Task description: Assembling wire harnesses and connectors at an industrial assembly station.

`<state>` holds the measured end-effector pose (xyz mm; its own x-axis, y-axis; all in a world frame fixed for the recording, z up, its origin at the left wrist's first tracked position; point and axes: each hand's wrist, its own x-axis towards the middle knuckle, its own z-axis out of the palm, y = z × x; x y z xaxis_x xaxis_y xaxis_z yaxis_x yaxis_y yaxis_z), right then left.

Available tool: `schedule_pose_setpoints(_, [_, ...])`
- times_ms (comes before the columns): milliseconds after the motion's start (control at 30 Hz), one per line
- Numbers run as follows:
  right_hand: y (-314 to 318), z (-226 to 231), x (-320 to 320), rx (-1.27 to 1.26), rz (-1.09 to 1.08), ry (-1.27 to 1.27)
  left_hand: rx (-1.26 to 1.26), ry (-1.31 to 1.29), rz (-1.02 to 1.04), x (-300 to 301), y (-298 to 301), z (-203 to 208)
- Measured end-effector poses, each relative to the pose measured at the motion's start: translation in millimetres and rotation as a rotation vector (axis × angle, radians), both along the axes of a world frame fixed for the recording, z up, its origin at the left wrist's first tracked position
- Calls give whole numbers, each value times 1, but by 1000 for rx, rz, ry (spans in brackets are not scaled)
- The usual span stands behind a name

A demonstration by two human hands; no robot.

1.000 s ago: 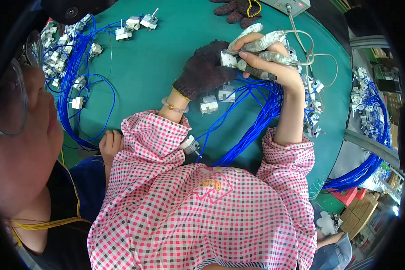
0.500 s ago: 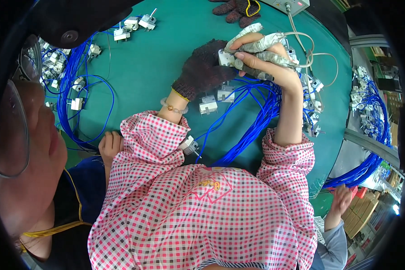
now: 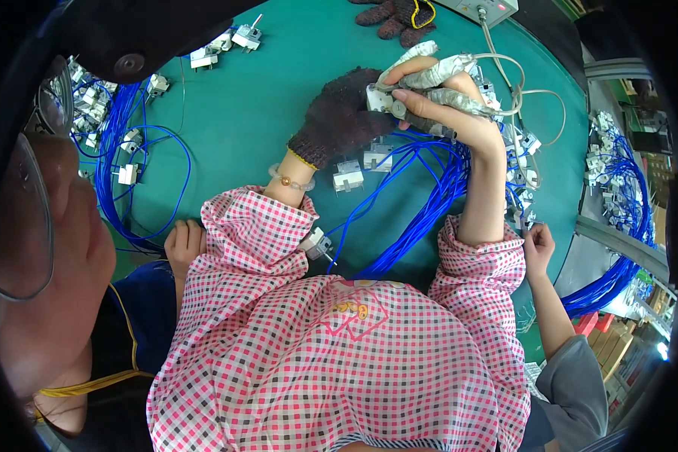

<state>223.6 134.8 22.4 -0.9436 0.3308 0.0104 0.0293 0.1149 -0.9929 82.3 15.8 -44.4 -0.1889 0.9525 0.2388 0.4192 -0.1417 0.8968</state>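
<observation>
My left hand, in a dark brown knitted glove, is closed around a small white plug-like block above the green table. My right hand, with several fingers wrapped in whitish tape, bends over the same block from the right. Its thumb and fingertips pinch a small round greyish piece at the block's side. Something dark shows under the right thumb; its kind is not clear. Below my hands a bundle of blue cables runs toward my body. Two similar white blocks lie just below the glove.
At the left lies another blue cable bundle with white blocks. A pale box with grey cords stands at the top right, near a spare brown glove. A co-worker's hand is beside my right sleeve; another person's hand is by my left.
The co-worker's hand on the right has moved up and inward to the table edge by my right sleeve. My own hands have barely shifted; the dark piece under my right thumb shows less.
</observation>
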Motion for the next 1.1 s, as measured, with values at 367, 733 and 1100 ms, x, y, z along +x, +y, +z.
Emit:
schedule_pose_setpoints(367, [-3, -4, -1, 83, 17, 6, -24, 132, 58, 1, -1, -3])
schedule_pose_setpoints(733, [-4, 99, 71, 729, 84, 47, -61, 28, 37, 5, 8, -4])
schedule_pose_setpoints(1100, [-5, 13, 8, -151, -83, -26, -55, 104, 27, 5, 10, 5])
